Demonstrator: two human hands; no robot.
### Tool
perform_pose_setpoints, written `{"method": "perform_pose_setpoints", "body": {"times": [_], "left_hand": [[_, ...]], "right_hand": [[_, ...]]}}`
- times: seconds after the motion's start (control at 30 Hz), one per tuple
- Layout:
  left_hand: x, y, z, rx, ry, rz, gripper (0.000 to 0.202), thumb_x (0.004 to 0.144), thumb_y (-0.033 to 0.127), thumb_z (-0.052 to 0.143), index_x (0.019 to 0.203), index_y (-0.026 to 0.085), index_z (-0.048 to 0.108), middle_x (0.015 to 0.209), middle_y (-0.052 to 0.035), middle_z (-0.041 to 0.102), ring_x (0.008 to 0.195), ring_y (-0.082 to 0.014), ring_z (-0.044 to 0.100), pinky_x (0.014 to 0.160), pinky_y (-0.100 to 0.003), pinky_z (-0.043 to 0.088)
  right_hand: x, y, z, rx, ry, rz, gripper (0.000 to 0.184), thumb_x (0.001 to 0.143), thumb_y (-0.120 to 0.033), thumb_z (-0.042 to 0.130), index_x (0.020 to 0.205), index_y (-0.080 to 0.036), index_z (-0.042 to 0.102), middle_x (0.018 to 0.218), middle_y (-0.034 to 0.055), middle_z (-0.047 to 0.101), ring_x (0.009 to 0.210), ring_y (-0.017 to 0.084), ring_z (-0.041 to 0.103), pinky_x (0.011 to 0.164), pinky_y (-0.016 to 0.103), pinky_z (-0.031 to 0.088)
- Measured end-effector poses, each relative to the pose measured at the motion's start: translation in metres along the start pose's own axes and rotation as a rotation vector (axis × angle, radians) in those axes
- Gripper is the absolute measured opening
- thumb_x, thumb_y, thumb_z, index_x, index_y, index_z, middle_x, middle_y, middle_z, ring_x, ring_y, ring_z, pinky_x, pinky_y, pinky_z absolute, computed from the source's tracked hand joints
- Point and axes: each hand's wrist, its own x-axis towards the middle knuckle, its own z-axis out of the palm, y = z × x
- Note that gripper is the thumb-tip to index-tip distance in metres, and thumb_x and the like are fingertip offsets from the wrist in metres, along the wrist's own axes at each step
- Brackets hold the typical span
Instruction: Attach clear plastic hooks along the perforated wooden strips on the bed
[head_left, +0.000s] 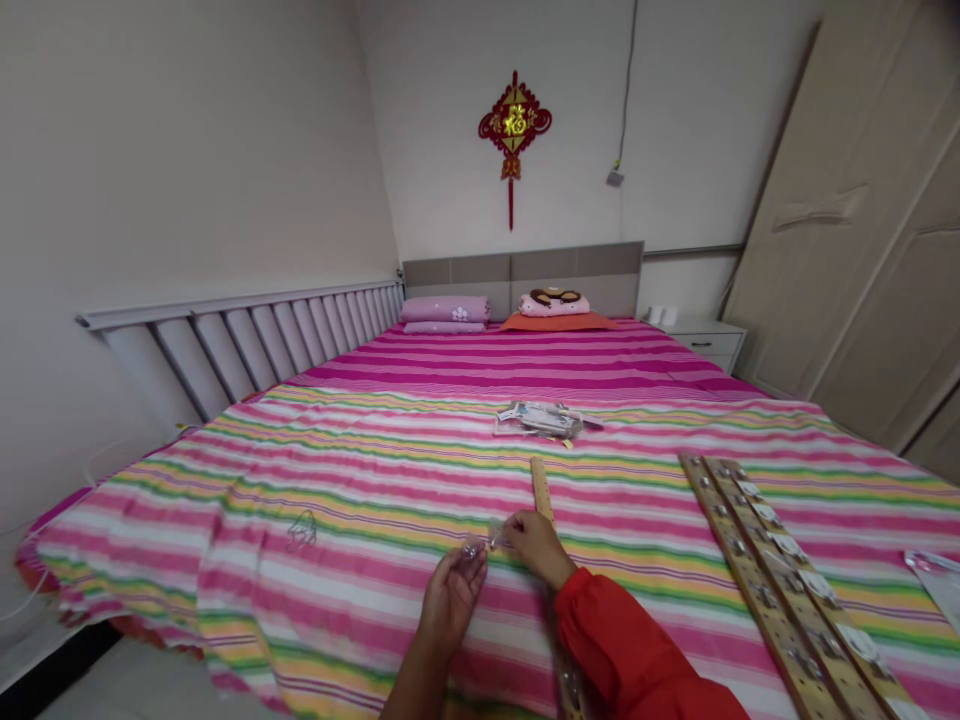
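Over the striped bed, our left hand and right hand grasp a small clear plastic item between pinched fingers, just left of a wooden ruler; wooden strips with metal fittings lie well right of it

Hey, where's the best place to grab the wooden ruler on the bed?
Take the wooden ruler by its upper end, pinching its long edges from above. That end lies free on the striped sheet, while the lower part runs beneath the red sleeve.
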Motion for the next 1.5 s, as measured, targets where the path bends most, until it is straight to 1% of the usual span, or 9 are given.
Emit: {"method": "perform_pose_setpoints", "body": {"times": [0.3, 0.47, 0.63, 0.77, 0.9, 1.03, 1.13, 1.23, 1.5], "left_hand": [[-0.003, -0.002, 0.010, 0.102, 0.088, 0.029, 0.008, 0.081, 0.011, 0.057, 0.083, 0.010, 0.065, 0.076, -0.0090, 0.073, 0.062, -0.0119, 0.067, 0.056, -0.019, 0.052], [-0.007, 0.001, 0.020, 0.342, 0.169, -0.027, 0.004, 0.075, 0.013, 0.065, 0.076, 0.010, 0.064, 0.063, -0.0082, 0.070, 0.053, -0.0116, 0.065, 0.051, -0.018, 0.051], [-0.004, 0.006, 0.024, 0.657, 0.177, -0.074, 0.020, 0.068, 0.030, 0.070, 0.074, 0.013, 0.061, 0.053, -0.0061, 0.066, 0.043, -0.0134, 0.061, 0.043, -0.020, 0.045], [-0.001, 0.012, 0.012, 0.885, 0.185, 0.043, 0.030, 0.068, 0.041, 0.064, 0.083, 0.016, 0.060, 0.043, 0.0006, 0.059, 0.032, -0.0127, 0.052, 0.036, -0.020, 0.035], [-0.012, 0.019, 0.006, 1.040, 0.245, 0.362, 0.030, 0.066, 0.042, 0.062, 0.083, 0.017, 0.062, 0.039, 0.0063, 0.050, 0.032, -0.0111, 0.044, 0.038, -0.021, 0.032], [-0.038, 0.020, 0.031, 1.002, 0.101, 0.563, 0.033, 0.054, 0.028, 0.074, 0.085, 0.018, 0.067, 0.059, 0.0021, 0.058, 0.053, -0.0137, 0.052, 0.052, -0.024, 0.041], [-0.058, 0.016, 0.060, 1.007, -0.069, 0.563, 0.045, 0.048, 0.015, 0.077, 0.092, 0.020, 0.071, 0.092, -0.0067, 0.065, 0.084, -0.0210, 0.059, 0.073, -0.026, 0.045], [-0.072, 0.014, 0.080, 1.047, -0.185, 0.505, 0.054, 0.050, 0.009, 0.073, 0.102, 0.023, 0.069, 0.111, -0.0085, 0.061, 0.103, -0.0254, 0.056, 0.085, -0.030, 0.043], [-0.082, -0.001, 0.086, 1.365, -0.292, 0.486, 0.056, 0.060, 0.014, 0.063, 0.115, 0.023, 0.059, 0.120, -0.0088, 0.058, 0.108, -0.0248, 0.055, 0.087, -0.036, 0.044]], "right_hand": [[-0.003, -0.003, -0.032, 0.280, 0.073, 0.029, 0.018, 0.063, -0.028, 0.057, 0.048, -0.019, 0.053, 0.046, -0.0038, 0.049, 0.049, 0.012, 0.044, 0.050, 0.024, 0.033], [-0.022, -0.005, -0.054, 0.453, 0.039, 0.117, 0.024, 0.065, -0.039, 0.058, 0.052, -0.020, 0.052, 0.035, -0.0085, 0.037, 0.034, 0.008, 0.031, 0.039, 0.023, 0.023], [-0.043, -0.009, -0.065, 0.579, -0.009, 0.176, 0.029, 0.064, -0.043, 0.062, 0.051, -0.020, 0.051, 0.031, -0.0102, 0.034, 0.030, 0.005, 0.026, 0.038, 0.022, 0.016], [-0.054, -0.011, -0.068, 0.641, 0.002, 0.217, 0.030, 0.065, -0.043, 0.063, 0.052, -0.018, 0.054, 0.029, -0.0105, 0.033, 0.030, 0.004, 0.021, 0.039, 0.023, 0.011], [-0.064, -0.011, -0.067, 0.692, 0.008, 0.252, 0.029, 0.065, -0.043, 0.062, 0.053, -0.018, 0.055, 0.028, -0.0107, 0.032, 0.030, 0.004, 0.021, 0.038, 0.022, 0.010], [-0.073, -0.012, -0.063, 0.744, -0.012, 0.290, 0.029, 0.064, -0.044, 0.061, 0.054, -0.019, 0.052, 0.028, -0.0104, 0.033, 0.029, 0.004, 0.022, 0.036, 0.022, 0.011], [-0.080, -0.015, -0.059, 0.769, -0.032, 0.303, 0.029, 0.065, -0.044, 0.060, 0.054, -0.020, 0.051, 0.027, -0.0106, 0.032, 0.027, 0.004, 0.021, 0.035, 0.023, 0.011], [-0.089, -0.018, -0.056, 0.783, -0.043, 0.302, 0.029, 0.065, -0.044, 0.061, 0.053, -0.019, 0.051, 0.027, -0.0106, 0.032, 0.026, 0.004, 0.020, 0.035, 0.023, 0.009], [-0.112, -0.021, -0.054, 0.806, -0.048, 0.294, 0.027, 0.064, -0.040, 0.062, 0.052, -0.018, 0.054, 0.027, -0.0104, 0.034, 0.027, 0.003, 0.021, 0.035, 0.022, 0.009]]}}
